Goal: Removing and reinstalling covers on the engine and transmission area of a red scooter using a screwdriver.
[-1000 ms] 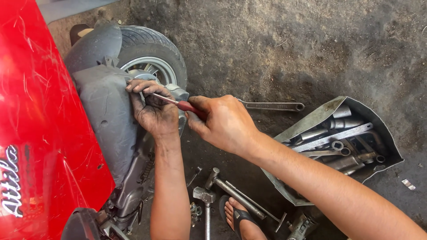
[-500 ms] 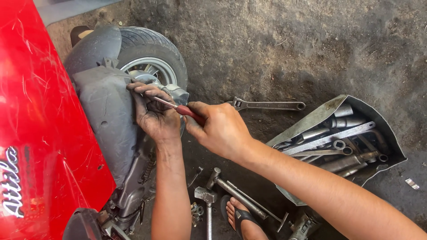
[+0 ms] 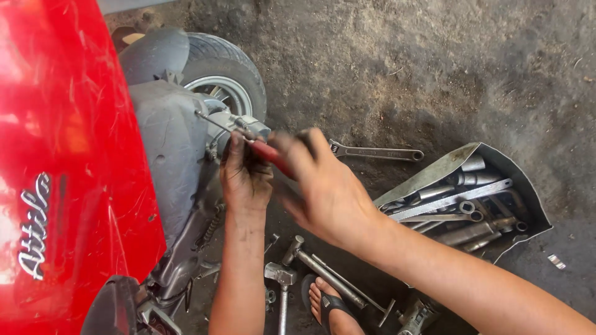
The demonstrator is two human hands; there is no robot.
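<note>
R hand point(image 3: 326, 189) has its grip shut round a red-handled screwdriver point(image 3: 264, 147), tip at the grey scooter part point(image 3: 245, 127) near the wheel point(image 3: 226, 77). L hand point(image 3: 245, 177) sits w/ fingers curled just under it, touching that part; can't tell if it's gripping.

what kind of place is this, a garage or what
Most likely an informal scooter repair spot with a bare dirt floor. A red scooter lies partly stripped, a metal tray of wrenches and sockets sits open, and the right hand holds a red-handled screwdriver.
</note>
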